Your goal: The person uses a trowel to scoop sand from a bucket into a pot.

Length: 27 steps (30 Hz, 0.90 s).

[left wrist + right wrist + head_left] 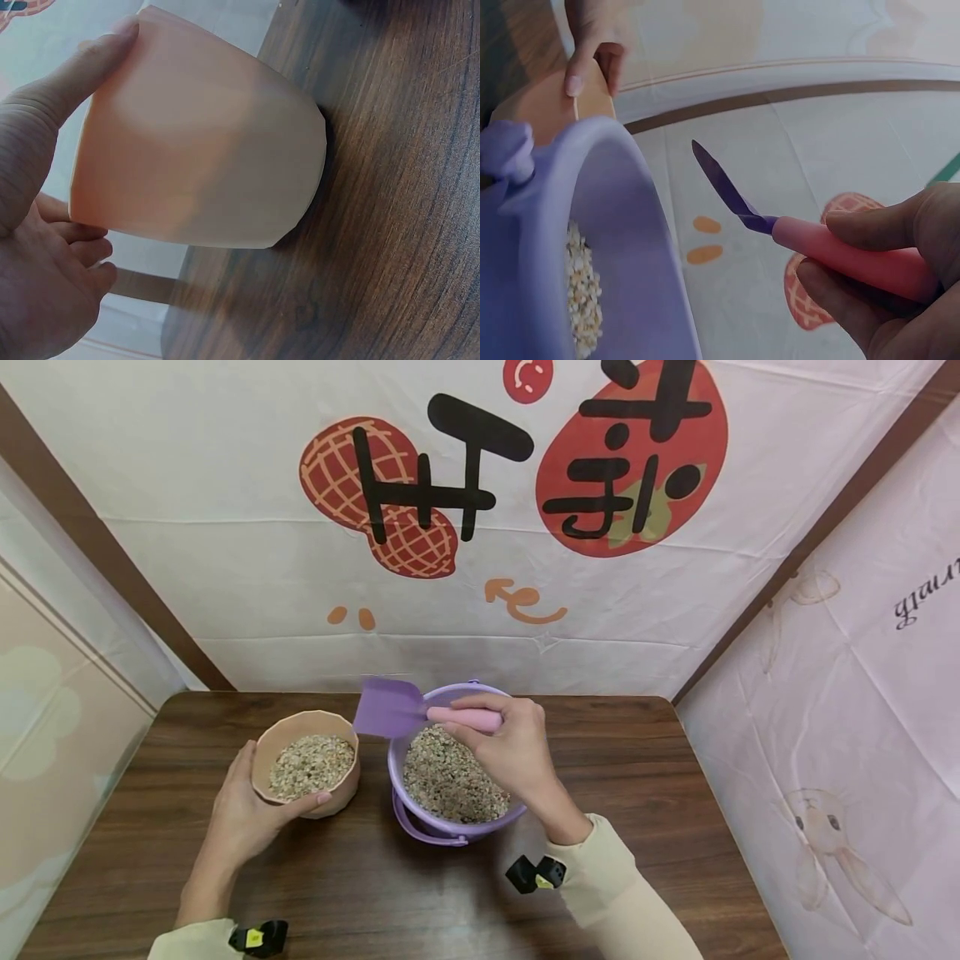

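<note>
My right hand grips the pink handle of a small shovel with a purple blade. The shovel is held above a lilac bucket, its blade reaching left past the rim. Fine mixed gravel fills the lower part of the bucket. On the left, my left hand holds a peach-coloured faceted pot, thumb along the near side and fingers round the left. More gravel lies inside that pot, whose base meets the table in the left wrist view. The blade looks bare in the right wrist view.
Both containers stand on a dark wood-grain table. A white printed cloth hangs behind its far edge, and another cloth hangs on the right. The bucket's lilac carrying handle is folded down at the front.
</note>
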Tool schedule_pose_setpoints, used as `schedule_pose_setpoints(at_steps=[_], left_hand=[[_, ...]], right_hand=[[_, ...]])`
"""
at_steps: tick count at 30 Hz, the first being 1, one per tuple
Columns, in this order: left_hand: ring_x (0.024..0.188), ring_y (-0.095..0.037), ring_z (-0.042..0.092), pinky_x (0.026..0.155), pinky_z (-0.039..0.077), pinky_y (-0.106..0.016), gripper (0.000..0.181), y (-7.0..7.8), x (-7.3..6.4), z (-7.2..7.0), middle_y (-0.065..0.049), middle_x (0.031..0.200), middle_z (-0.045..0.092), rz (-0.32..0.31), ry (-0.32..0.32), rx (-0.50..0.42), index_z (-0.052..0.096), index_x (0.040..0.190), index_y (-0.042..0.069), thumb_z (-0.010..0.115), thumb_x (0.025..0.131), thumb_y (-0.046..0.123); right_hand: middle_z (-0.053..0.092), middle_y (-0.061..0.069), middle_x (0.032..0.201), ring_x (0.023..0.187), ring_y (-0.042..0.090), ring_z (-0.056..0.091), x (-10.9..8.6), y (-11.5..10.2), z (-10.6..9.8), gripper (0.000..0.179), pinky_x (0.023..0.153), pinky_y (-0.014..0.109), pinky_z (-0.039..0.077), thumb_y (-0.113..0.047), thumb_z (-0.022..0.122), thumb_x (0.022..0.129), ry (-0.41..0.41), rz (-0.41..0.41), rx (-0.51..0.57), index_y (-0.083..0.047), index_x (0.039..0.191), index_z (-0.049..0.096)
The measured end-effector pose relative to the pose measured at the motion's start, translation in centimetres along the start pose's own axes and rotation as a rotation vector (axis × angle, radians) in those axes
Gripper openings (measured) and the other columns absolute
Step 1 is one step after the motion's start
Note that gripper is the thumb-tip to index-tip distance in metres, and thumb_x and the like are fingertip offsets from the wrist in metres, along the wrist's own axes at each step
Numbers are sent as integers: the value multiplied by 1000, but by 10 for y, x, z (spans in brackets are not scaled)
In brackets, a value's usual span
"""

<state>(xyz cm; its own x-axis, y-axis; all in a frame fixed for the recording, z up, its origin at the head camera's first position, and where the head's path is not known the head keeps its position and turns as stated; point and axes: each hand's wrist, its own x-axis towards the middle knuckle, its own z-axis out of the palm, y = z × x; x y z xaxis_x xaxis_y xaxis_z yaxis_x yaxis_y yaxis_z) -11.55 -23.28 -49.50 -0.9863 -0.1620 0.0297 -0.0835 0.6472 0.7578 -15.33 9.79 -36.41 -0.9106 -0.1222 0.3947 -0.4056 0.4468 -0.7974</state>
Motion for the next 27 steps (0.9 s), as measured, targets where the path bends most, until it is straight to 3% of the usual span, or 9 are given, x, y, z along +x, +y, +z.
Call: schedule_pose_setpoints(at_steps=[5,14,22,27], left_hand=[[143,-57,21,107,25,-75,137,1,0,0,-34,162,12,-11,-2,-2,2,160,-4,93,70,44],[144,-57,21,108,25,-75,137,1,-1,0,-33,163,12,-23,-5,-7,2,161,-4,93,70,44],[144,-57,21,107,25,-75,136,0,0,-1,-33,163,12,-18,-3,-12,2,160,-4,93,71,43],[143,-57,22,107,26,-74,136,1,0,0,-33,163,13,-7,4,-16,4,160,-5,94,70,43]], right_hand=[[78,-2,87,83,9,72,-8,9,-15,21,66,26,55,-10,91,75,35,24,18,-12,94,83],[77,-8,85,90,9,73,-25,34,-40,21,79,26,56,-11,91,76,66,96,22,-13,95,82],[78,-7,88,88,12,71,-40,52,-56,22,66,21,54,-15,91,76,72,189,27,-14,97,83],[78,-3,88,93,13,72,-50,60,-63,24,69,19,53,-15,91,77,70,232,62,-11,99,82]])
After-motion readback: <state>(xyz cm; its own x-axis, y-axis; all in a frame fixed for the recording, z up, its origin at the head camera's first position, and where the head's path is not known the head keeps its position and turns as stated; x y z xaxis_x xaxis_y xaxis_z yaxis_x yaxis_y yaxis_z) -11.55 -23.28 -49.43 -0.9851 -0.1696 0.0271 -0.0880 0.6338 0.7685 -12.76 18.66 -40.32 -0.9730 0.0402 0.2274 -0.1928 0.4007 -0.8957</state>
